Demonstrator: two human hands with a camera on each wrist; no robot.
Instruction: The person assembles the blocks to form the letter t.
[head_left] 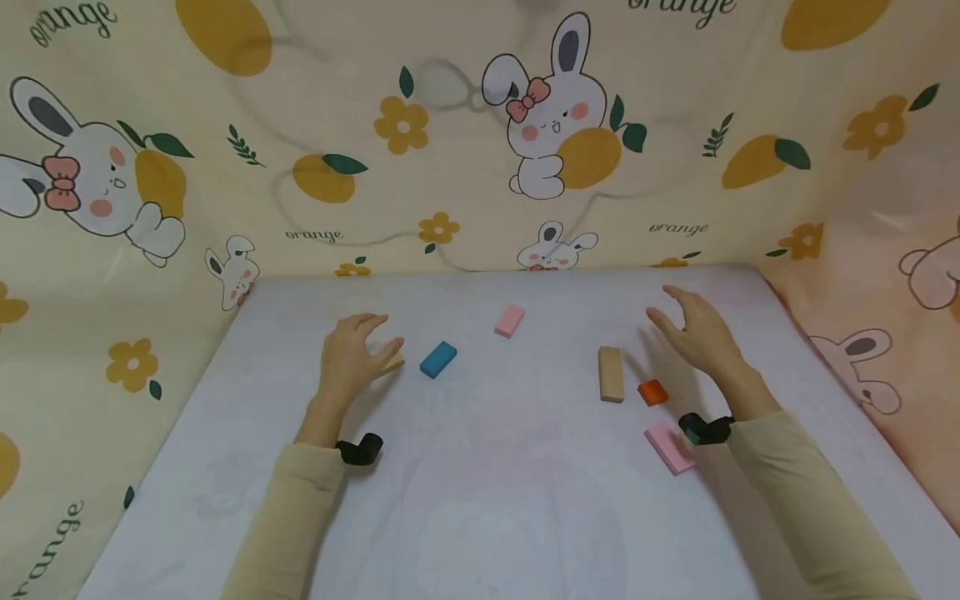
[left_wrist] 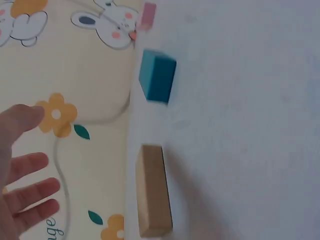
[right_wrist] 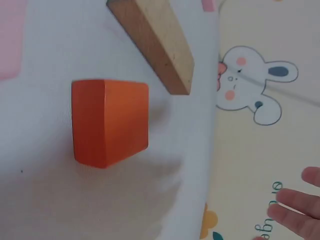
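Observation:
My left hand [head_left: 351, 354] hovers over the left side of the table, fingers apart and holding nothing. Partly hidden behind it lies a plain wooden block [left_wrist: 154, 192]. Just to its right is a blue block [head_left: 438, 360]. On the right side, my right hand [head_left: 696, 329] is raised with its thumb and fingers spread, touching no block. Below and left of that hand lie an orange block [head_left: 652, 392] and a longer plain wooden block [head_left: 611, 375]. A pink block [head_left: 670, 449] rests near the right wrist. Farther back in the middle sits a smaller-looking pink block [head_left: 509, 322].
The white table [head_left: 480, 500] meets a patterned cloth [head_left: 465, 150] hung at its back and sides, printed with rabbits and oranges. A black wrist camera [head_left: 362, 450] sits on the left wrist, and another camera [head_left: 705, 429] on the right wrist.

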